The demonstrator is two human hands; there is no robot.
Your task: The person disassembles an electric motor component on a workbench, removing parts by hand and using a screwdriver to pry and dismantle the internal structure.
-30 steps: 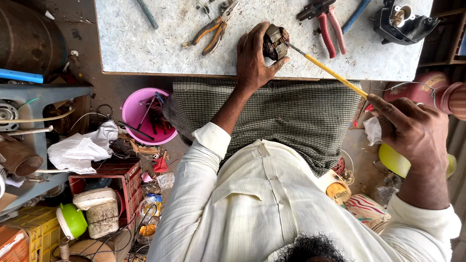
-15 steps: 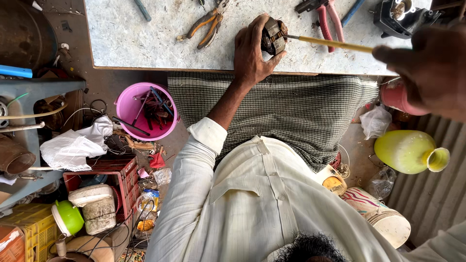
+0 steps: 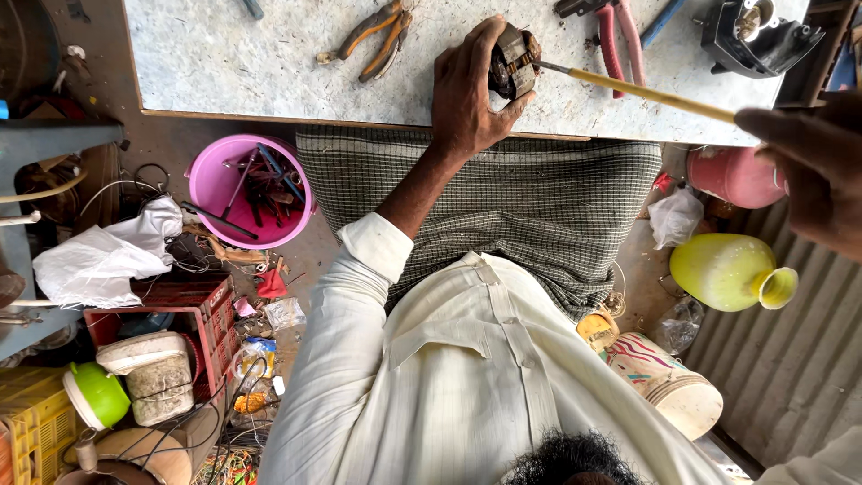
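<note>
**Rusty motor core pinned at worktop edge**

Rust-brown motor core (image 3: 514, 61) sits near the front edge of the grey worktop (image 3: 224, 63), left hand (image 3: 469, 94) in a pinching grip around it. Right hand (image 3: 813, 166) closed on a yellow-handled screwdriver (image 3: 642, 92), tip touching the core. Orange pliers (image 3: 377, 38) lie left; red-handled pliers (image 3: 615, 31) right. Pink tub (image 3: 215, 184) on the floor.

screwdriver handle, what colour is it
Yellow: the screwdriver handle shows best in the head view, held in the right hand.
</note>
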